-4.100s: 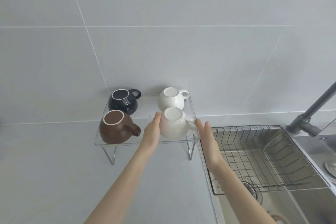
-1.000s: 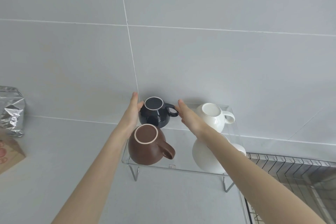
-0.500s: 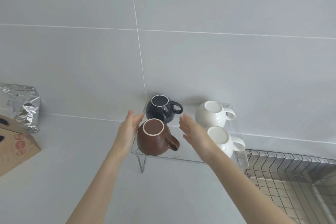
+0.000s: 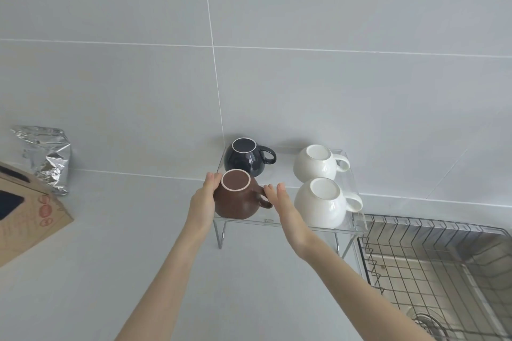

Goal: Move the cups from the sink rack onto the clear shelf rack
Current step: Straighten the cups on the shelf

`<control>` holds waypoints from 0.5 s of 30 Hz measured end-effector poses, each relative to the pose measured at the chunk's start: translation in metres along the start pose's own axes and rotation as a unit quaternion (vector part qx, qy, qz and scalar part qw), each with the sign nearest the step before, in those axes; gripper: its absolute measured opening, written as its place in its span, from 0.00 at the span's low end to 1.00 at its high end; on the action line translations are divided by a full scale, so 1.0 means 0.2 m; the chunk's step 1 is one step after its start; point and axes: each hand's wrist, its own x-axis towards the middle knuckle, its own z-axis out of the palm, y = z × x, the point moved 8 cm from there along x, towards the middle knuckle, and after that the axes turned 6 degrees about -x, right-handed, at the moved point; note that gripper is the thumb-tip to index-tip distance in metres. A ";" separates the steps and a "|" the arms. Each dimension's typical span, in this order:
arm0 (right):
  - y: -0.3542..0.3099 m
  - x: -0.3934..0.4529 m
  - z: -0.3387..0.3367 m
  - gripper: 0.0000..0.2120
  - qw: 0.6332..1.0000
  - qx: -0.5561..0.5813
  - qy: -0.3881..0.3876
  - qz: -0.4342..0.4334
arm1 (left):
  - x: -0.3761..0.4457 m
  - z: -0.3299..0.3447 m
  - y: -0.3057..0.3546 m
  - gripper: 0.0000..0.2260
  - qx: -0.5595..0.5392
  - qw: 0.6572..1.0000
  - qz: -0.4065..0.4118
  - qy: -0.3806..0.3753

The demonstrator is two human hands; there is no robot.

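The round brown glazed ceramic cup [image 4: 237, 196] stands upside down at the front left of the clear acrylic shelf rack [image 4: 357, 223], in front of the dark navy cup [image 4: 243, 156] and beside two white cups [image 4: 321, 202]. The left hand [image 4: 203, 202] lies open, flat against its side; the right hand [image 4: 282, 202] is open too, fingers at the handle — neither grips. Glazed and rounded, the cup looks slippery, rigid and breakable, moderately heavy; cupping both flanks or hooking the handle seems safest.

hands moved off navy cup | left hand [image 4: 203, 203], right hand [image 4: 288, 212] now flank brown cup [image 4: 237, 199]
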 end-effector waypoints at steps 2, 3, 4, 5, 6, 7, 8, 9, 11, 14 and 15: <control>-0.01 0.01 -0.01 0.27 1.000 -0.006 -0.008 -0.001 | -0.01 0.01 0.00 0.22 -0.007 1.000 -0.003 0.006; -0.01 0.02 -0.01 0.27 1.000 -0.007 -0.011 0.003 | -0.02 0.02 0.00 0.22 -0.007 1.000 -0.004 0.010; 0.00 0.02 -0.02 0.26 1.000 -0.005 -0.011 0.011 | -0.03 0.02 0.00 0.22 -0.005 1.000 -0.005 0.012; 0.00 0.03 -0.02 0.26 1.000 -0.003 -0.011 0.017 | -0.03 0.03 0.00 0.21 -0.001 1.000 -0.002 0.010; 0.01 0.03 -0.03 0.26 1.000 -0.004 -0.014 0.024 | -0.04 0.04 0.00 0.20 0.003 1.000 0.001 0.006; 0.01 0.03 -0.03 0.26 0.999 -0.005 -0.017 0.029 | -0.05 0.04 0.00 0.19 0.002 1.000 0.004 0.007; 0.01 0.03 -0.03 0.26 0.999 -0.007 -0.020 0.030 | -0.06 0.05 0.00 0.18 -0.001 1.000 0.002 0.012; 0.01 0.03 -0.04 0.26 0.999 -0.009 -0.021 0.030 | -0.07 0.05 0.00 0.17 0.000 1.000 0.000 0.018; 0.00 0.04 -0.04 0.25 1.000 -0.016 -0.018 0.017 | -0.07 0.04 -0.02 0.21 0.034 0.999 -0.006 0.022; -0.01 0.03 -0.04 0.23 0.999 -0.036 -0.014 0.008 | -0.09 0.05 0.00 0.25 0.102 0.994 -0.010 0.028; -0.01 0.03 -0.04 0.23 0.999 -0.048 -0.011 0.010 | -0.10 0.05 0.02 0.23 0.131 0.991 -0.002 0.023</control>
